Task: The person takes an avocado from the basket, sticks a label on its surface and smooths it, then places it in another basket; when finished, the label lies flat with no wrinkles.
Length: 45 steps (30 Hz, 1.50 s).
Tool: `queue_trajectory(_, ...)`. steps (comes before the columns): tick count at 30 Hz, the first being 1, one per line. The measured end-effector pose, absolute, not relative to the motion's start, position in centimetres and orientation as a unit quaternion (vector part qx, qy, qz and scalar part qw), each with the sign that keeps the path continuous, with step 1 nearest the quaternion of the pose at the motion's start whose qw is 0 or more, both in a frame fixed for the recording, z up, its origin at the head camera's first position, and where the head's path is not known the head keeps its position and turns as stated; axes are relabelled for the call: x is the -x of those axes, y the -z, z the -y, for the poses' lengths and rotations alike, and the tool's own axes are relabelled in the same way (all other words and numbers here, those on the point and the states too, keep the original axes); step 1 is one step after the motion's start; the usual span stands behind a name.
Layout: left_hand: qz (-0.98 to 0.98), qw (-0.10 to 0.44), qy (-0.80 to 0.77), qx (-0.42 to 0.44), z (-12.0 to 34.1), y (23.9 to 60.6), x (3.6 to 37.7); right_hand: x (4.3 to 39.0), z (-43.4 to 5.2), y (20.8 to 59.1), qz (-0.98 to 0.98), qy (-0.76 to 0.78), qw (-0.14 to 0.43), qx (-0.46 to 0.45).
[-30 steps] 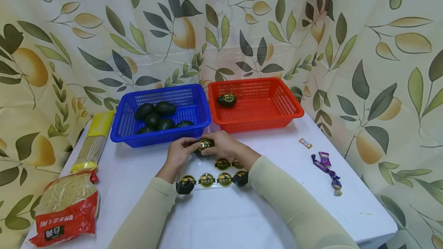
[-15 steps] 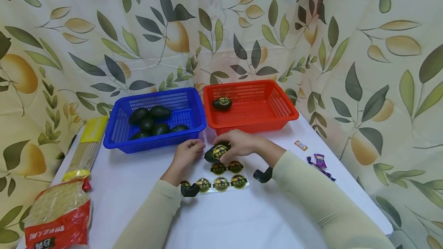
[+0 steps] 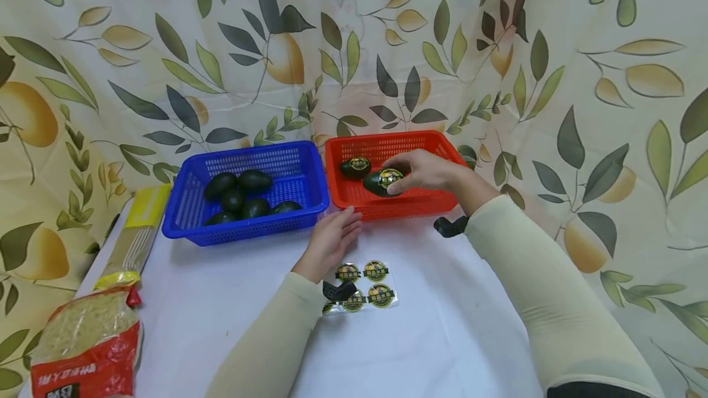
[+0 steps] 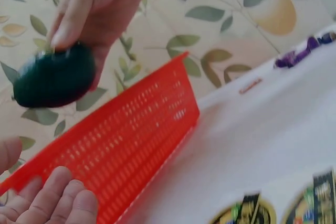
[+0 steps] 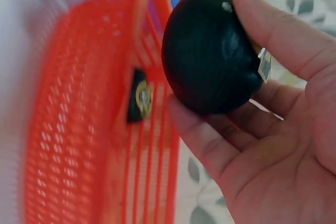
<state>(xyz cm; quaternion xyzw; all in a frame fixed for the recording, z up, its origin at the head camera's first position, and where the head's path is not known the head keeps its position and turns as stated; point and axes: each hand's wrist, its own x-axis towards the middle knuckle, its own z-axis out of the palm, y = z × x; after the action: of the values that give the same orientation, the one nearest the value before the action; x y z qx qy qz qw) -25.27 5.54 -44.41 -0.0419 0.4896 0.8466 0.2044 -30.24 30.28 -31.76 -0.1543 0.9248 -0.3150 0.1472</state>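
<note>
Gleaming dark green avocado (image 5: 207,51), oval, black-gold sticker (image 3: 389,179)

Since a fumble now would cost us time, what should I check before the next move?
1. Grip: ok; the right hand holds the avocado between thumb and fingers.
2. Sticker on it: ok, present.
3. Sticker pressed flat: cannot tell; one edge seems to stand off in the right wrist view.
4. Position: ok; the fruit is above the red basket.
5. Landing room: ok; the only other avocado seen there lies toward the left end.
6. Left hand clear of the basket's front wall: cannot tell; its fingertips are very close.
</note>
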Motion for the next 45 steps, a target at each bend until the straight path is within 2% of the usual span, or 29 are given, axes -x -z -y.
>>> queue_trajectory(8,-0.469,0.192,-0.857,0.090,-6.7,44.2,26.5,36.9,-31.4,33.2,-0.941,0.282,0.158,0.099)
queue_trajectory(15,-0.498,0.180,-0.844,0.087,-7.1,43.9,26.7,41.0,-32.5,35.2,-0.954,0.249,0.152,0.061)
queue_trajectory(21,-0.523,0.179,-0.829,0.080,-7.1,43.9,26.7,43.6,-32.5,36.9,-0.952,0.249,0.176,0.015)
queue_trajectory(28,-0.528,0.175,-0.828,0.071,-6.8,43.9,26.7,45.5,-31.3,38.5,-0.948,0.250,0.195,-0.028)
queue_trajectory(35,-0.536,0.167,-0.824,0.080,-6.6,43.7,27.0,46.1,-30.3,39.8,-0.959,0.226,0.168,-0.030)
queue_trajectory(41,-0.547,0.169,-0.816,0.077,-6.5,43.9,26.9,45.9,-30.3,38.7,-0.965,0.211,0.154,-0.031)
queue_trajectory(45,-0.570,0.171,-0.801,0.070,-4.9,44.2,26.6,45.6,-29.4,37.6,-0.971,0.196,0.136,-0.010)
